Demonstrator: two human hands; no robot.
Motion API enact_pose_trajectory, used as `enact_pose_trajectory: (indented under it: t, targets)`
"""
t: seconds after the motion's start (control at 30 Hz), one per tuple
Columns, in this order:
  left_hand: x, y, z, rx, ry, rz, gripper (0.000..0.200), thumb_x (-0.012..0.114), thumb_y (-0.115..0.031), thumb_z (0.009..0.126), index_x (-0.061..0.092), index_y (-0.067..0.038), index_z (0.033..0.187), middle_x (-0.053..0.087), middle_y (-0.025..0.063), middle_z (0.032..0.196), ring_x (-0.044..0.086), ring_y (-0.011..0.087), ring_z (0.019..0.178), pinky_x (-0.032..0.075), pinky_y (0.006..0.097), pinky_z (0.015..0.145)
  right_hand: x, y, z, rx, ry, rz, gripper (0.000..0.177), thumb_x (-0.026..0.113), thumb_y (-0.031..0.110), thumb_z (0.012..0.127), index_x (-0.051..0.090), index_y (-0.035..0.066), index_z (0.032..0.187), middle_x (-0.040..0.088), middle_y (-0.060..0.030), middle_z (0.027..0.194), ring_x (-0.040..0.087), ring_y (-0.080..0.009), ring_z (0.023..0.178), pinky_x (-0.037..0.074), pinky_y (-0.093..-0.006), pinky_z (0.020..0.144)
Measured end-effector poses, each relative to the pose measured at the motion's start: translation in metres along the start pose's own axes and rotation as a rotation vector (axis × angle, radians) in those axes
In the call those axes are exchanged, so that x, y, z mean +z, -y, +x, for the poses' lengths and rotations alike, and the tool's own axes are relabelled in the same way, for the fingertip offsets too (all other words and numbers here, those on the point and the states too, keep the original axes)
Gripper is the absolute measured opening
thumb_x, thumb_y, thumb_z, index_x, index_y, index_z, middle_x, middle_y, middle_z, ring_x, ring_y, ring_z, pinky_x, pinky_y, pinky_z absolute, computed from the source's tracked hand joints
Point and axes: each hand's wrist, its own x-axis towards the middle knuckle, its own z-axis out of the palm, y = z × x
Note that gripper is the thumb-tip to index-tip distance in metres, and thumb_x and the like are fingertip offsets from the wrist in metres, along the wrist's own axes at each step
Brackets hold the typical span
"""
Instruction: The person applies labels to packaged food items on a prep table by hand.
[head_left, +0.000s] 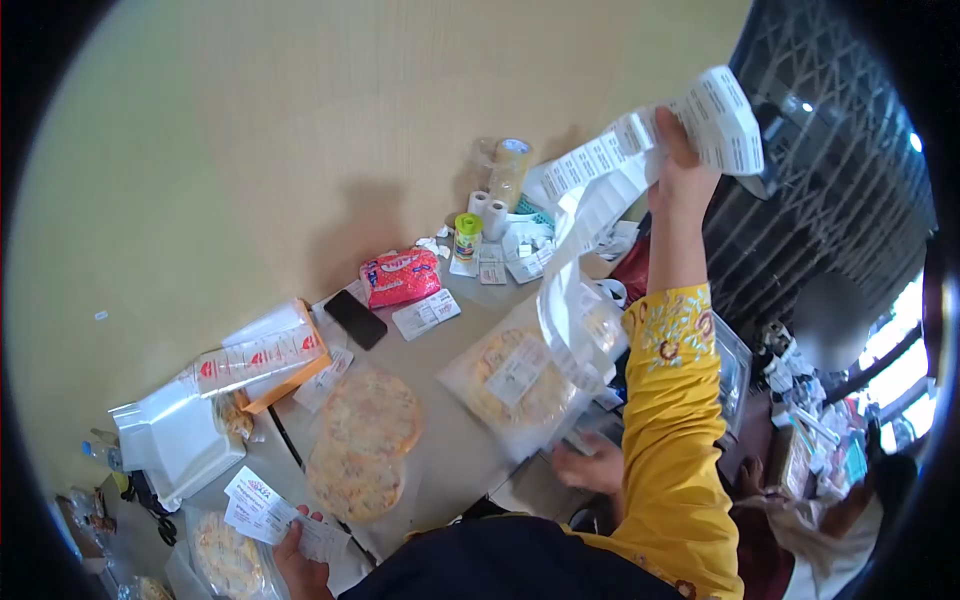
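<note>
My right hand (680, 150), in a yellow embroidered sleeve, is raised at the upper right. It grips a long strip of printed labels (600, 160), which hangs down in curls over a bagged pizza (500, 370) with a white label on it. Low at the left, my left hand (300, 560) is closed on printed paper slips (262, 510) with a red logo. Close by it are another bagged pizza (228, 552) and two overlapping pizzas (365, 440). Another person's hand (590, 465) is beside the labelled bag, below my raised arm.
On the table lie a phone (356, 319), a red packet (400, 277) and a printed slip (426, 315). Behind stand a green-lidded canister (467, 238) and tape rolls (510, 170). A foam tray (185, 445) and scissors (165, 525) are at left. A person (810, 530) is at right.
</note>
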Motion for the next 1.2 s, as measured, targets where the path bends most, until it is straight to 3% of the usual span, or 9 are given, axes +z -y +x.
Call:
enact_pose_trajectory:
  t: [0.37,0.4,0.53,0.67,0.9,1.03,1.1,1.13,1.2]
  targets:
    - [0.065,0.037,0.005,-0.074,-0.291,0.046,0.047,0.058,-0.021,0.081,0.045,0.003,0.119,0.057,0.0159,0.102,0.057,0.0271,0.095,0.047,0.038,0.079,-0.073,-0.236,0.037,-0.109,0.09,-0.733,0.026,0.065,0.006,0.073,0.056,-0.002,0.096,0.062,-0.0082,0.086,0.058,-0.0163,0.079,0.045,-0.0297,0.072]
    - [0.067,0.039,0.005,-0.051,-0.319,0.031,0.047,0.058,-0.018,0.08,0.043,0.001,0.12,0.057,0.0151,0.102,0.056,0.0269,0.094,0.047,0.0386,0.08,-0.078,-0.256,0.028,-0.054,0.103,-0.831,0.026,0.063,0.009,0.072,0.056,0.001,0.096,0.063,-0.0129,0.086,0.061,-0.0239,0.078,0.047,-0.0332,0.069]
    - [0.087,0.045,0.003,0.079,-0.408,0.001,0.043,0.054,-0.009,0.077,0.043,-0.003,0.119,0.056,0.0131,0.101,0.055,0.0259,0.091,0.045,0.0401,0.083,-0.104,-0.338,-0.032,0.175,0.437,-1.27,0.037,0.05,0.002,0.072,0.052,0.009,0.108,0.061,-0.0191,0.093,0.058,-0.0376,0.085,0.047,-0.0422,0.071]
    - [0.113,0.027,-0.012,-0.222,-0.427,-0.084,0.029,0.052,-0.017,0.086,0.051,0.001,0.109,0.058,0.0153,0.103,0.055,0.0301,0.097,0.045,0.0427,0.085,-0.129,-0.384,-0.108,0.548,0.9,-1.761,0.051,0.049,0.01,0.079,0.036,0.017,0.129,0.042,-0.0176,0.127,0.04,-0.0342,0.119,0.035,-0.0468,0.094]
    - [0.078,0.033,-0.013,-0.271,-0.458,-0.091,0.03,0.05,-0.022,0.088,0.052,0.0,0.109,0.058,0.0156,0.105,0.054,0.0307,0.099,0.042,0.0439,0.089,-0.131,-0.386,-0.15,0.672,1.19,-1.631,0.059,0.055,0.016,0.076,0.035,0.016,0.131,0.031,-0.0161,0.136,0.03,-0.0328,0.126,0.031,-0.0453,0.097]
    - [0.086,0.024,-0.013,-0.233,-0.43,-0.066,0.034,0.051,-0.02,0.085,0.049,0.0,0.112,0.056,0.0132,0.105,0.053,0.0299,0.099,0.041,0.0459,0.088,-0.125,-0.392,-0.13,0.667,1.209,-1.404,0.042,0.058,0.014,0.071,0.054,0.007,0.112,0.055,-0.0178,0.111,0.05,-0.0309,0.109,0.039,-0.0404,0.092]
    - [0.071,0.029,-0.009,-0.079,-0.287,-0.133,0.035,0.05,-0.006,0.08,0.044,0.003,0.113,0.058,0.0137,0.094,0.059,0.0297,0.086,0.047,0.0431,0.079,-0.127,-0.395,-0.127,0.462,1.103,-1.323,0.036,0.058,0.014,0.07,0.058,0.005,0.105,0.059,-0.0186,0.103,0.055,-0.0315,0.1,0.041,-0.0395,0.089]
    - [0.068,0.023,-0.011,-0.106,-0.235,-0.128,0.032,0.051,-0.006,0.08,0.046,0.005,0.11,0.057,0.0137,0.094,0.058,0.0299,0.087,0.047,0.0435,0.08,-0.099,-0.35,-0.109,0.48,1.188,-1.286,0.049,0.072,0.023,0.062,0.058,0.003,0.105,0.06,-0.0176,0.104,0.056,-0.0319,0.098,0.043,-0.0364,0.087]
    - [0.064,0.015,-0.01,-0.119,-0.171,-0.084,0.028,0.054,-0.007,0.08,0.049,0.006,0.104,0.057,0.0136,0.095,0.058,0.0298,0.089,0.047,0.0436,0.08,-0.078,-0.319,-0.108,0.424,1.196,-1.167,0.041,0.067,0.02,0.068,0.059,0.002,0.103,0.06,-0.0184,0.1,0.058,-0.0319,0.094,0.045,-0.0381,0.082]
